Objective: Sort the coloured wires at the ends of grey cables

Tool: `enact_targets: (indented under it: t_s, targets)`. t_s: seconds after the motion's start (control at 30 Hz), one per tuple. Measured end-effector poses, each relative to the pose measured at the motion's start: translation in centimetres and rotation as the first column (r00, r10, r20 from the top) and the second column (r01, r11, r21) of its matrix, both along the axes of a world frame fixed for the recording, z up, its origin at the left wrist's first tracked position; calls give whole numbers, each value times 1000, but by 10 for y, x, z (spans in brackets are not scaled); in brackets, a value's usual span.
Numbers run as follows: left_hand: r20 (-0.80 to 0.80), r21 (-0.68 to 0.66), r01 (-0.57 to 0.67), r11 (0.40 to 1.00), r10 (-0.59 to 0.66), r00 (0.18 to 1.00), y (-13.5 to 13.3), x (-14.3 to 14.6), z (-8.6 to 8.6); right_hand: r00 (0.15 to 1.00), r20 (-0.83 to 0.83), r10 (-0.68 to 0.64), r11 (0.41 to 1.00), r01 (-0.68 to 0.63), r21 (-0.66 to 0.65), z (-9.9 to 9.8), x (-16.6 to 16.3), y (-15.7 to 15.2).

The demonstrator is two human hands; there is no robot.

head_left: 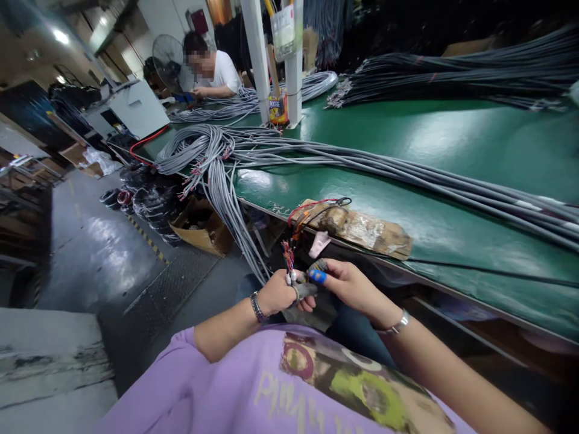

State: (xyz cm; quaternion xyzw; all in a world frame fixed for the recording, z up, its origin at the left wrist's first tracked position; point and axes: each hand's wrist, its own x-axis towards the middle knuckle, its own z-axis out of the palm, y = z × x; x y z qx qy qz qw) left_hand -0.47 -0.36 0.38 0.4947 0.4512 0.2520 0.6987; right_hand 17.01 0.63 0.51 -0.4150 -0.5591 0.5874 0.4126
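Note:
My left hand is closed around the ends of a few cables. Their thin coloured wires fan upward out of the grip, above white collars. Close beside it, my right hand has its thumb and fingers pinched together; blue tape wraps the thumb and grey coverings sit on some fingertips. Whatever lies between those right fingers is too small to make out. Just beyond both hands, a wooden block wrapped in clear tape rests at the table edge, with red and black leads and a pale pink piece by it.
Grey cables run along the green table, and some hang over its edge. Dark cable bundles lie at the back right. A white post stands mid-table. Another person sits beyond. A cardboard box is on the floor.

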Motion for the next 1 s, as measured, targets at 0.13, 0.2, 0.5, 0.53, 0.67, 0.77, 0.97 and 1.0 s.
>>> enact_targets:
  t_s: [0.13, 0.2, 0.5, 0.53, 0.67, 0.77, 0.97, 1.0]
  targets:
    - [42, 27, -184, 983, 183, 982, -1, 5, -3, 963, -208, -171, 964, 120, -237, -21, 3, -4]
    - [56, 27, -243, 970, 241, 969, -2, 9, -3, 956, -250, -156, 959, 86, -269, -25, 0, -10]
    - [34, 96, -60, 994, 57, 998, -1, 6, -8, 975, -173, -142, 986, 125, -108, -7, -17, -16]
    - [37, 112, -74, 991, 70, 997, -1, 5, -9, 976, -168, -139, 986, 121, -113, -7, -18, -14]
    - [96, 120, -220, 968, 210, 973, -2, 4, -11, 962, -157, -223, 966, 197, -166, -13, -19, -9]
    - [134, 69, -320, 945, 309, 942, -2, 7, -12, 954, -127, -271, 954, 248, -168, -15, -21, -8]
    - [174, 43, -385, 922, 373, 911, -2, 8, -11, 957, -128, -261, 957, 240, -161, -15, -22, -13]
    - [178, 37, -388, 921, 376, 909, -2, 7, -10, 955, -141, -263, 955, 237, -177, -17, -22, -13]
